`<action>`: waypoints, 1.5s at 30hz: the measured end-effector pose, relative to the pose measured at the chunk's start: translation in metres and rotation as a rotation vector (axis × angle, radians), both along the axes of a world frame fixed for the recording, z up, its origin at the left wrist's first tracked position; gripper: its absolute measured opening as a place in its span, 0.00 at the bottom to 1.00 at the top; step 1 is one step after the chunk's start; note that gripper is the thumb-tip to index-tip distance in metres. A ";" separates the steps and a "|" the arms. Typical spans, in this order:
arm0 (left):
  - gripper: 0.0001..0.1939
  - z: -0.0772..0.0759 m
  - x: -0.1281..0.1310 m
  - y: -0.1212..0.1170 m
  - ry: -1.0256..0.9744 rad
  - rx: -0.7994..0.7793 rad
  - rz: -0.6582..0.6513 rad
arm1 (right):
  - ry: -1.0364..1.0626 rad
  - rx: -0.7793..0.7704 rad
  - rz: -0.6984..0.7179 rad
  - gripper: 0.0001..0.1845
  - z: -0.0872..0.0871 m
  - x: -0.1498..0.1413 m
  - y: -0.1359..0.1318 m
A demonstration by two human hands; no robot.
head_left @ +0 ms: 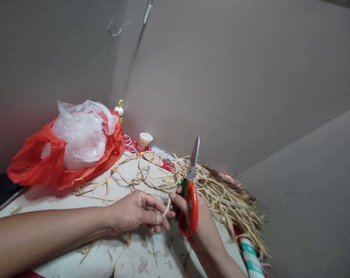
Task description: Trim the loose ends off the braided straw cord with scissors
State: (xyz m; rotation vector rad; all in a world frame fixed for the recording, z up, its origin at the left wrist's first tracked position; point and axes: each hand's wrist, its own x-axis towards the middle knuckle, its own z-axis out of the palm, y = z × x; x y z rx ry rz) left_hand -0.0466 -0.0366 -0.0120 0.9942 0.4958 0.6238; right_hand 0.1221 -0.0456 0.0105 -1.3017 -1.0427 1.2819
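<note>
My left hand (137, 210) reaches in from the left, its thumb and fingers pinching a short stretch of twisted straw cord (167, 207). Scissors (193, 204) with a red and a green handle rest in my right hand (204, 226), blades pointing up and looking closed. The right thumb and a fingertip also pinch the upper end of the cord, so it spans the small gap between both hands. Behind them, a length of braided cord (140, 175) lies in loops on the white tabletop (85, 216). Part of the right-hand fingers is hidden behind the scissors.
A big bundle of dry straw strips (229, 200) lies to the right, beside a green-and-white roll (250, 256). At the back left sits a red plastic bag (38, 162) with a clear bag (79, 135) in it. A paper cup (145, 141) and a white-capped bottle (119, 111) stand near the wall.
</note>
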 end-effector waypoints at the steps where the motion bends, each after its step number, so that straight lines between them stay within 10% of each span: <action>1: 0.16 0.000 0.000 0.001 0.001 -0.010 -0.011 | 0.006 0.000 -0.021 0.23 -0.001 0.002 0.001; 36: 0.16 -0.004 0.001 0.009 0.034 -0.233 0.063 | 0.026 0.207 -0.348 0.22 -0.004 0.018 0.002; 45: 0.15 -0.010 -0.003 0.018 -0.095 -0.242 0.045 | -0.263 0.094 -0.191 0.20 -0.014 0.047 -0.008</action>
